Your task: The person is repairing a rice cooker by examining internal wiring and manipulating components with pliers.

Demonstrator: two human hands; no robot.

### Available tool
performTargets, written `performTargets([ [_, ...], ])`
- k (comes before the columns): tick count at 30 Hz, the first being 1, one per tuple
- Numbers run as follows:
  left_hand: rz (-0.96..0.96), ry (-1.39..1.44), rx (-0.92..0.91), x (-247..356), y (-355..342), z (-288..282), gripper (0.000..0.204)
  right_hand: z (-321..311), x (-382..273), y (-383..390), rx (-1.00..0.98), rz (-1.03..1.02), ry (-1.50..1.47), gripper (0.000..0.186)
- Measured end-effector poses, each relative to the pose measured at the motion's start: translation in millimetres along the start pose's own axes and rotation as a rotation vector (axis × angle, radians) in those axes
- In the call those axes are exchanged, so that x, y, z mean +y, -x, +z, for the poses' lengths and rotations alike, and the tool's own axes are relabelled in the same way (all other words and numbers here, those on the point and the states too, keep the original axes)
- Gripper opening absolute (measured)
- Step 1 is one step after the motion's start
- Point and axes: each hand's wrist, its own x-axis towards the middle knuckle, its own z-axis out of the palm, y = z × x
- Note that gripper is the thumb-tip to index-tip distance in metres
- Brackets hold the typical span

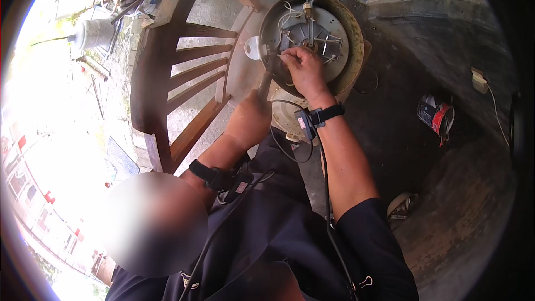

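A round metal appliance housing (356,36) with a worn rim stands in front of me, its inside exposed. In it sit a grey round plate (333,22), a metal bracket and white wires (287,17). My left hand (249,118) is closed around the handle of a slim, dark brown hand tool (266,82). The tool's far end reaches the left inner side of the housing; its exact kind is unclear. My right hand (304,69) is over the plate, thumb and forefinger pinched close to the tool's tip. Whatever lies between those fingers is too small to name.
A wooden slatted chair or bench (192,72) stands to the left. Below the housing is a pale rounded object (287,116). At right, a red-and-black container (436,117) lies by the wall, near a box with a cable (480,79). Black cables run from both wrist straps.
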Motion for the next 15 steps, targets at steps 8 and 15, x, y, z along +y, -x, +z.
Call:
performTargets([
  [8, -0.277, 1.361, -0.445, 2, 7, -24, 0.027, -2, -2, 2, -0.08, 0.257, -0.373, 0.013],
  [15, 0.155, -0.09, -0.009, -9, -3, -4, 0.022, 4, -9, 2, -0.025, 0.026, 0.145, 0.013],
])
